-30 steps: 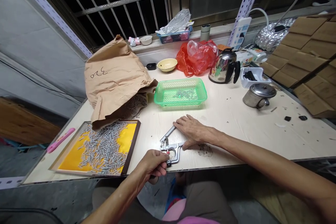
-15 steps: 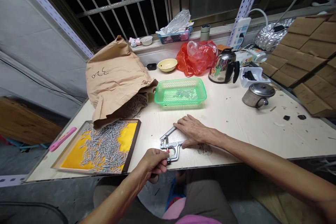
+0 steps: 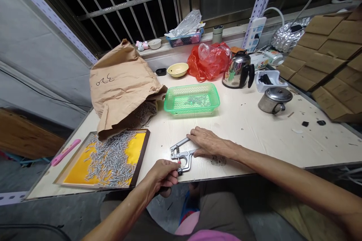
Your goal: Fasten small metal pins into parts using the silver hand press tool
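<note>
Near the table's front edge lie grey metal snap-fastener pliers (image 3: 185, 155), with a spring, a red part and a black tip at the jaw. My right hand (image 3: 207, 142) is closed around their handles, which are spread apart. The fingers of my left hand (image 3: 165, 173) pinch at the jaw, close by the red part; whatever is between them is too small and hidden to make out. Left of that hand, a shallow tray (image 3: 143, 154) with a yellow bottom holds a heap of small silver metal pieces (image 3: 113, 160). Similar pieces lie in a green plastic basket (image 3: 192, 110) beyond the pliers.
A brown paper bag (image 3: 121, 83) leans over the tray, small pieces at its mouth. A pink-handled tool (image 3: 65, 152) lies at left. Behind are a yellow bowl (image 3: 177, 69), red plastic bag (image 3: 209, 62) and kettle (image 3: 237, 69). A lidded metal cup (image 3: 274, 101) stands at right.
The view has shifted slightly, moving the table items a little left in the picture. Both hands keep nearly the same place at the pliers.
</note>
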A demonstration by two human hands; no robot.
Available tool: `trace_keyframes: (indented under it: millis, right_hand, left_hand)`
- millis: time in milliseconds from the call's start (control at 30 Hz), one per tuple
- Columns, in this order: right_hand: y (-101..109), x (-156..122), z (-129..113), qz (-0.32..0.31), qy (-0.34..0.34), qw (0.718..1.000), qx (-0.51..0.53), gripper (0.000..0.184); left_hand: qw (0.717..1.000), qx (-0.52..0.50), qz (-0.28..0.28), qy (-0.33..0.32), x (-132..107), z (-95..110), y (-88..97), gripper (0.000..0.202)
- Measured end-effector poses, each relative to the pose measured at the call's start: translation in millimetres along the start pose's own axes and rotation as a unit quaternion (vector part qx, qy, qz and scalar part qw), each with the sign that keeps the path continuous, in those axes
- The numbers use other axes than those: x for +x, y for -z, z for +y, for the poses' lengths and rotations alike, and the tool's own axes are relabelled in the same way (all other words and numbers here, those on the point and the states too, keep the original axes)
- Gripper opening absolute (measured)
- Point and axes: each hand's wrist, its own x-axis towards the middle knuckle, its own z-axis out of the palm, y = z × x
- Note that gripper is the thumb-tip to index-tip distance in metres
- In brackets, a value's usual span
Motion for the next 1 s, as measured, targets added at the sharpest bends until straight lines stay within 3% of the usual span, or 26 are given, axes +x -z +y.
trace_keyframes:
  millis: [100, 200, 233, 300, 400, 467, 633, 833, 1000]
  right_hand:
    - [0.5, -0.1, -3.2, -0.009, -0.013, 1.0, 0.006, 0.05]
    - [-3.1, 0.3, -4.2, -0.007, -0.021, 1.0, 0.004, 0.048]
    - [-4.4, 0.4, -4.5, -0.006, -0.022, 1.0, 0.003, 0.047]
    - [-6.5, 0.4, -5.0, -0.005, -0.024, 1.0, 0.0, 0.046]
    - [-9.2, 0.0, -5.4, -0.002, -0.026, 1.0, -0.003, 0.048]
    - [-10.5, -0.6, -5.0, 0.0, -0.026, 1.0, -0.003, 0.053]
    - [-9.7, -3.0, -4.5, -0.026, -0.091, 0.995, -0.017, 0.07]
    - [-9.4, -2.6, -4.9, -0.033, -0.092, 0.994, -0.041, 0.049]
    - [-13.6, -2.6, -3.8, -0.029, -0.07, 0.995, -0.061, 0.035]
  left_hand:
    - [0.999, 0.029, 0.007, -0.013, -3.6, -3.9, 1.4, 0.034]
    - [0.972, 0.163, 0.114, -0.124, -10.5, -10.2, 0.8, 0.035]
    - [0.941, 0.227, 0.165, -0.188, -12.4, -11.7, -0.7, 0.034]
    - [0.849, 0.344, 0.236, -0.324, -13.1, -12.8, -5.5, 0.029]
    - [0.727, 0.444, 0.235, -0.467, -3.1, -9.5, -14.3, 0.04]
    - [0.69, 0.478, 0.209, -0.502, 7.6, -5.9, -17.7, 0.051]
    - [0.678, 0.522, 0.182, -0.485, 18.2, 1.1, -16.9, 0.057]
    - [0.684, 0.557, 0.174, -0.437, 11.3, 19.4, -23.9, 0.068]
    - [0.661, 0.595, 0.185, -0.419, 15.1, 33.9, -35.6, 0.041]
